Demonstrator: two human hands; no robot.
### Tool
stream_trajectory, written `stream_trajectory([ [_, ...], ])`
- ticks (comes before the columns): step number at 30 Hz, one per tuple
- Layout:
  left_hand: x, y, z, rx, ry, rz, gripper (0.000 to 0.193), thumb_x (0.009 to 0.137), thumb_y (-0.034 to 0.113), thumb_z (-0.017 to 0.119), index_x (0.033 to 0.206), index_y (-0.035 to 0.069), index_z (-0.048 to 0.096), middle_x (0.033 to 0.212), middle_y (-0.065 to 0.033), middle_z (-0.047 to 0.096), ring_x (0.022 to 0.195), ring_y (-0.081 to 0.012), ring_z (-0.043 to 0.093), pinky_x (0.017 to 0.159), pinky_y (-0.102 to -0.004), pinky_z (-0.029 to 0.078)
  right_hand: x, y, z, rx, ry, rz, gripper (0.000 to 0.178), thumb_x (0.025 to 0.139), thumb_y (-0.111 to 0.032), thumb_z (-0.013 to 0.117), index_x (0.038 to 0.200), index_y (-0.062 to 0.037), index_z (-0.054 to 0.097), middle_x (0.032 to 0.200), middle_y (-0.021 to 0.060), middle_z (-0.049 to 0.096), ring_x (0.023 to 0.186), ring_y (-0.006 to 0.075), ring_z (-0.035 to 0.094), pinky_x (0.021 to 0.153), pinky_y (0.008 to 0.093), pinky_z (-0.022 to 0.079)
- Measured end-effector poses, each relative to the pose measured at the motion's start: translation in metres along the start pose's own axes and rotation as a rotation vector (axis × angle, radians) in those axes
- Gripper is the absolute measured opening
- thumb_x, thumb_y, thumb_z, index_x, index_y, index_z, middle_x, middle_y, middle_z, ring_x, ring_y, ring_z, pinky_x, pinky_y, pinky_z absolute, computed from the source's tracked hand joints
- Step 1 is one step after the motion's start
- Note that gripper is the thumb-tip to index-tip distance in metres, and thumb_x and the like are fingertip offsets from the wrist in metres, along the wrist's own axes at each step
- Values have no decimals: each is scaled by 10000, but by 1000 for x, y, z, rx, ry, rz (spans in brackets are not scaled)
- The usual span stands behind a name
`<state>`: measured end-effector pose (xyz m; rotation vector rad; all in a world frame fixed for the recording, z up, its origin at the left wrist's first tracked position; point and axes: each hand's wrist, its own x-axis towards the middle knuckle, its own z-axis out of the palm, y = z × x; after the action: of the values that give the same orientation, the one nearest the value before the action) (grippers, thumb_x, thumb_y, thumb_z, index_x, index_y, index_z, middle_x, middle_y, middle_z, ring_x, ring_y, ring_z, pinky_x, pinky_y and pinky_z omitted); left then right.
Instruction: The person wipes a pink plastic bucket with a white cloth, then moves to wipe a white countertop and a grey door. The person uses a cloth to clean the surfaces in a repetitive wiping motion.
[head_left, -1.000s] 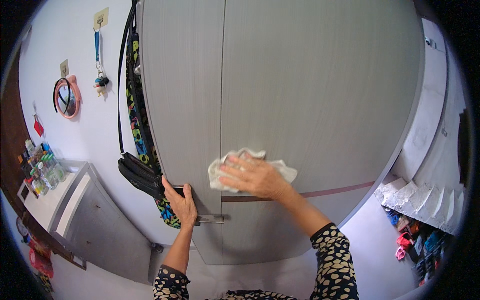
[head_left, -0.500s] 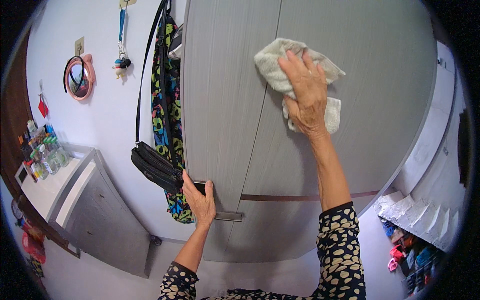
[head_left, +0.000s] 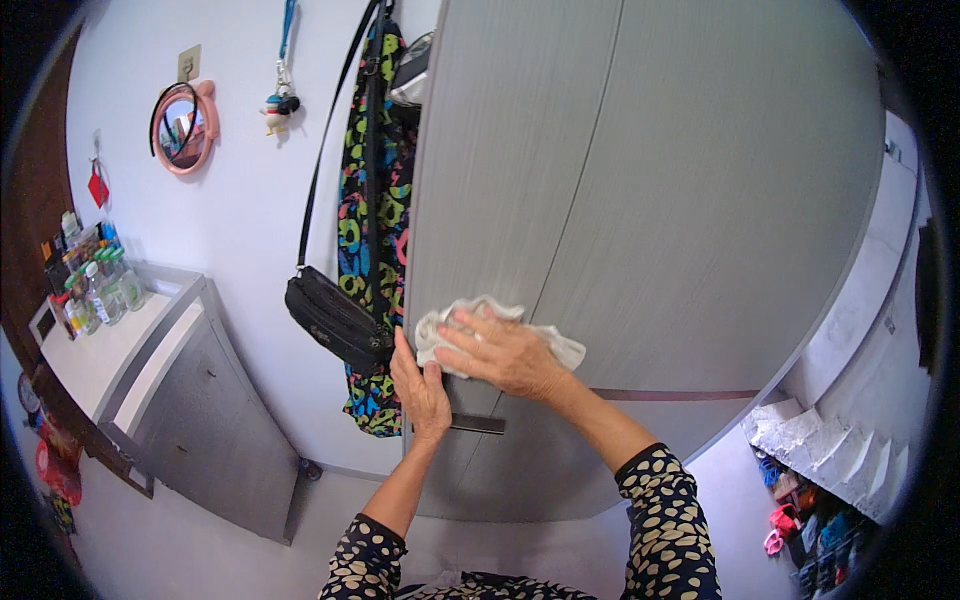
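wardrobe (head_left: 720, 200), grey, fine-grained, a vertical seam between its doors and a reddish-brown strip across the lower part; low cabinet (head_left: 230, 410), grey front, pale top, standing at the left; multicoloured fabric (head_left: 355, 230), hanging alongside the wardrobe's left side; sleeves (head_left: 668, 520), dark with cream spots, one on each arm; black bag (head_left: 335, 318), zipped, hung by a long strap in front of the fabric; white cloth (head_left: 432, 330), crumpled, lying against the wardrobe front, across the lower part of the seam; right hand (head_left: 510, 357), laid over the cloth, fingers extended and slightly spread, slightly blurred; left hand (head_left: 422, 392), at the wardrobe's left edge, fingers straight and close together, thumb apart, just beside the cloth; round mirror (head_left: 185, 130), pink-framed, on the wall; bottles (head_left: 105, 295), clear, several green-capped, grouped on the low cabinet; metal handle (head_left: 477, 424), flat, below the cloth; small figurine (head_left: 277, 110), hanging from a blue strap
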<state>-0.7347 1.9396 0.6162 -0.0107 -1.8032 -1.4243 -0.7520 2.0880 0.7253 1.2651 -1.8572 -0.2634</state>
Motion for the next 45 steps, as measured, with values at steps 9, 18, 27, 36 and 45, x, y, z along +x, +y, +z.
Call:
stream_trajectory([
  [9, 1, -7, -1, 25, -2, 12, 692, 934, 370, 470, 1499, 76, 199, 1356, -229, 397, 1201, -389, 386, 1032, -461, 278, 62, 35, -33, -92, 110, 4, 478, 811, -138, 583, 1273, -260, 567, 1384, -27, 506, 1314, 219, 431, 1073, 429, 393],
  [18, 1, 0, -7, -9, -12, -10, 676, 938, 406, 422, 1489, 62, 234, 1364, -223, 390, 1221, -366, 379, 1045, -456, 268, 140, 83, -68, -230, 417, 241, 672, 707, -95, 717, 1313, -313, 527, 1379, -38, 512, 1327, 232, 397, 1140, 476, 201],
  [27, -1, 0, -2, -27, 6, 33, 752, 944, 545, 310, 1481, 26, 222, 1378, -244, 373, 1233, -394, 364, 1054, -471, 241, 94, 34, -28, -126, 177, 58, 465, 822, -206, 622, 1274, -297, 562, 1406, -46, 484, 1340, 227, 386, 1148, 487, 220],
  [36, 0, -2, 1, -23, -11, 50, 753, 947, 539, 365, 1484, 32, 217, 1414, -248, 344, 1271, -400, 340, 1067, -474, 237, 3, -6, 13, 17, 68, -12, 358, 870, -248, 538, 1225, -243, 584, 1372, 1, 508, 1319, 213, 411, 1034, 448, 439],
  [45, 1, 3, -3, 22, -13, 31, 787, 947, 553, 392, 1498, 40, 166, 1412, -260, 334, 1285, -399, 328, 1072, -474, 239, 49, 61, -56, -196, 255, 174, 424, 875, -195, 558, 1294, -257, 548, 1370, -16, 516, 1303, 216, 436, 1135, 424, 263],
])
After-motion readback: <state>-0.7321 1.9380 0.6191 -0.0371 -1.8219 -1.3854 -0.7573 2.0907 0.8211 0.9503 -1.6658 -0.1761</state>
